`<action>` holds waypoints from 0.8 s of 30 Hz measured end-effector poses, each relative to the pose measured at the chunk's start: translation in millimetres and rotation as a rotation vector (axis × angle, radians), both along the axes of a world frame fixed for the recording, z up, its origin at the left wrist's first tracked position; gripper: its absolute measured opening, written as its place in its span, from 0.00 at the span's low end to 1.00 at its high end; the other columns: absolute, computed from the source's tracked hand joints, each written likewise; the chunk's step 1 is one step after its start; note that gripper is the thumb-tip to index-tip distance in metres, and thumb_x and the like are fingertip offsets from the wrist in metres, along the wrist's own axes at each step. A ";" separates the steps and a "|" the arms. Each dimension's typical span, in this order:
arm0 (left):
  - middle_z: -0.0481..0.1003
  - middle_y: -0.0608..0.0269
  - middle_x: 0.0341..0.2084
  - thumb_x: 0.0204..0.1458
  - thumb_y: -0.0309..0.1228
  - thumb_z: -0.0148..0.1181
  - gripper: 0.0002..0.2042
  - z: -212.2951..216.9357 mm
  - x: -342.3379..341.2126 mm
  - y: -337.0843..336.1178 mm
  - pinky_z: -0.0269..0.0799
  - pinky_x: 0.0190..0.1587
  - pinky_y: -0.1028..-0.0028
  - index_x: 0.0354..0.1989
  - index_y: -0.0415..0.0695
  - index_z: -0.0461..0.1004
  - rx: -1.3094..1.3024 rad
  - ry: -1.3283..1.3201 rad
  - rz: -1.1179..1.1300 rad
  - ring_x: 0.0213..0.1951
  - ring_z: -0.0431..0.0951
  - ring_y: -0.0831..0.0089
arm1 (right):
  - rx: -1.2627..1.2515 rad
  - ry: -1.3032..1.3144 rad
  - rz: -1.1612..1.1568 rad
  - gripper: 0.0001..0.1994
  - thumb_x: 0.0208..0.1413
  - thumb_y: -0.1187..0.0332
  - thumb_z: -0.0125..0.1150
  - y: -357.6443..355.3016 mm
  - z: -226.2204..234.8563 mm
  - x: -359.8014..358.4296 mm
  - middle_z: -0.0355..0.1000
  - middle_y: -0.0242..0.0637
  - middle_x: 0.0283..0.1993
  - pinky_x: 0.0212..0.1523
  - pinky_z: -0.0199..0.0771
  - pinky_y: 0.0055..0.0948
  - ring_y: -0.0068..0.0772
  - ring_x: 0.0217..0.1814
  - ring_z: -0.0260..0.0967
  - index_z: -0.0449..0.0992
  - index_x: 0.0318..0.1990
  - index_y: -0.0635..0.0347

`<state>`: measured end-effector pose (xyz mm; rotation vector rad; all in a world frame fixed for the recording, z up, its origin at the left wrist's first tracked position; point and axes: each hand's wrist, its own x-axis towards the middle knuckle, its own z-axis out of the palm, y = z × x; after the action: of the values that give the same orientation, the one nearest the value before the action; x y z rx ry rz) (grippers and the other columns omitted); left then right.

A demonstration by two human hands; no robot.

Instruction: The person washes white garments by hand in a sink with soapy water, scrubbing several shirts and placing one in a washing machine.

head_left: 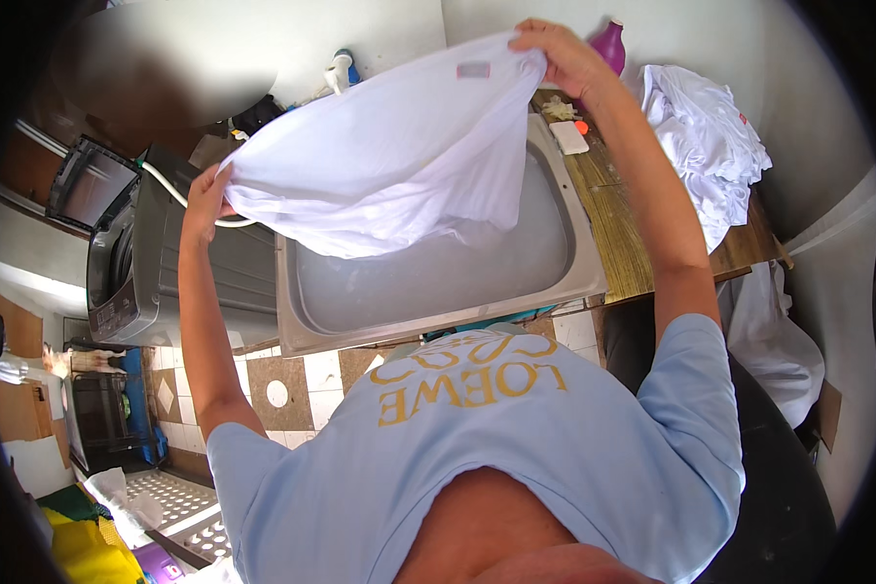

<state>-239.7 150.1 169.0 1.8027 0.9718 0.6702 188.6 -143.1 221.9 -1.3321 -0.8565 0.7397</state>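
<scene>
A white cloth garment (389,146) with a small pinkish-edged patch is stretched out between my two hands. My left hand (207,200) pinches its lower left corner, fingers closed on the fabric. Higher up and farther away, my right hand (560,56) grips the upper right corner. Beneath the garment lies a metal sink (579,243) holding cloudy greyish water. The garment's lower edge hangs over the basin and hides the sink's far left part; I cannot tell whether it touches the water.
On the right, a wooden counter (608,229) carries a pile of white clothes (701,136), a white bar (568,137) and a purple bottle (609,45). A grey washing machine (156,263) with its lid up stands left of the sink. A white bag (774,341) hangs below the counter.
</scene>
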 end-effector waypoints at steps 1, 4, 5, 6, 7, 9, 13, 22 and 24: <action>0.74 0.71 0.26 0.57 0.36 0.51 0.13 -5.7 3.8 -6.1 0.74 0.26 0.83 0.45 0.43 0.74 -0.028 0.018 0.016 0.25 0.74 0.85 | -0.037 -0.055 -0.011 0.08 0.47 0.67 0.62 -4.6 -12.0 7.8 0.66 0.23 0.24 0.27 0.63 0.19 0.15 0.26 0.64 0.70 0.29 0.59; 0.75 0.69 0.27 0.56 0.35 0.52 0.12 -24.3 -5.3 -1.8 0.75 0.26 0.82 0.44 0.42 0.74 -0.001 0.032 0.039 0.26 0.75 0.84 | -0.082 -0.284 -0.014 0.08 0.42 0.69 0.62 -4.2 -49.9 19.8 0.66 0.28 0.22 0.24 0.62 0.25 0.21 0.24 0.62 0.69 0.27 0.60; 0.75 0.68 0.27 0.56 0.34 0.52 0.12 -29.0 -8.2 -0.9 0.76 0.26 0.82 0.43 0.42 0.74 0.026 0.029 0.038 0.26 0.75 0.83 | -0.060 -0.422 -0.029 0.08 0.41 0.70 0.61 -2.7 -60.1 18.3 0.66 0.28 0.22 0.24 0.62 0.25 0.21 0.24 0.62 0.69 0.27 0.60; 0.75 0.69 0.26 0.56 0.33 0.51 0.11 -34.5 -9.4 -0.1 0.75 0.26 0.83 0.43 0.42 0.74 0.008 0.003 0.057 0.27 0.75 0.84 | -0.037 -0.559 -0.045 0.08 0.41 0.70 0.61 -1.3 -67.3 19.3 0.66 0.29 0.22 0.24 0.63 0.25 0.22 0.24 0.62 0.68 0.26 0.60; 0.74 0.70 0.26 0.56 0.32 0.51 0.11 -38.3 -8.6 -4.8 0.74 0.26 0.83 0.43 0.43 0.74 -0.012 -0.020 0.078 0.27 0.74 0.84 | -0.089 -0.681 -0.121 0.07 0.42 0.73 0.59 -1.5 -70.3 10.6 0.61 0.24 0.21 0.23 0.57 0.21 0.17 0.23 0.58 0.67 0.27 0.58; 0.73 0.71 0.25 0.56 0.30 0.50 0.09 -44.8 -3.8 -12.7 0.72 0.25 0.84 0.42 0.43 0.74 -0.087 -0.115 0.125 0.26 0.73 0.84 | -0.154 -0.808 -0.134 0.07 0.43 0.73 0.58 0.0 -67.7 0.1 0.61 0.25 0.21 0.23 0.58 0.22 0.17 0.23 0.58 0.67 0.29 0.58; 0.73 0.70 0.24 0.55 0.27 0.49 0.08 -53.9 12.0 -23.3 0.71 0.23 0.84 0.39 0.44 0.75 -0.211 -0.270 0.198 0.24 0.72 0.85 | -0.258 -0.601 0.011 0.08 0.45 0.70 0.57 2.2 -60.8 -6.9 0.65 0.26 0.24 0.24 0.61 0.21 0.18 0.24 0.61 0.70 0.34 0.56; 0.73 0.71 0.26 0.50 0.22 0.52 0.10 -88.9 5.2 -0.6 0.64 0.24 0.85 0.41 0.45 0.73 -0.240 -0.158 0.079 0.26 0.71 0.84 | -0.098 0.297 0.224 0.15 0.51 0.72 0.51 20.9 -62.5 -6.5 0.72 0.32 0.36 0.30 0.69 0.20 0.22 0.35 0.70 0.74 0.47 0.58; 0.71 0.71 0.25 0.47 0.26 0.58 0.10 -91.4 13.1 -10.6 0.64 0.24 0.81 0.39 0.45 0.74 -0.197 -0.178 0.137 0.25 0.70 0.80 | -0.051 0.397 0.266 0.14 0.52 0.74 0.52 26.0 -65.1 5.8 0.71 0.32 0.33 0.30 0.71 0.18 0.20 0.33 0.69 0.73 0.47 0.63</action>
<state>-226.6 139.5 77.7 1.4892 1.0097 0.7776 194.5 -117.1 156.8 -1.0733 -0.7010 1.1956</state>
